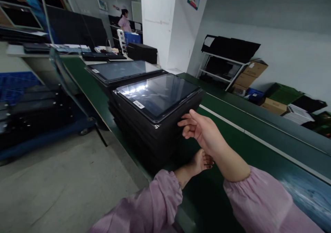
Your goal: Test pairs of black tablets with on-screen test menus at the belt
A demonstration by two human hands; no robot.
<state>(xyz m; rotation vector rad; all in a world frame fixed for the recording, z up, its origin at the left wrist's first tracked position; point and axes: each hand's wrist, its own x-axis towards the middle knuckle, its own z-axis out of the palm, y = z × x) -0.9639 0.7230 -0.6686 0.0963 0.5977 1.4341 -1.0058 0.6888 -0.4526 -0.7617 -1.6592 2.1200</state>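
Note:
A dark glass screen panel (160,95) with a clear rim and a white label lies on top of a stack of black foam-like trays (152,139). My right hand (199,127) is beside the near right side of this stack, its fingers slightly bent and apart, with nothing in them; whether the fingertips touch the tray cannot be made out. Lower down, my left hand (200,162) is over the green table, partly behind my right wrist. Its fingers are loosely curled and no object shows in them. A second screen panel (126,69) tops another stack just behind.
The stacks stand on a long green workbench (227,129) with a pale strip along it. A blue trolley (51,133) is on the left. Shelving (222,67), cardboard boxes (249,74) and a green crate (283,93) line the right wall. Another person (125,20) stands far back.

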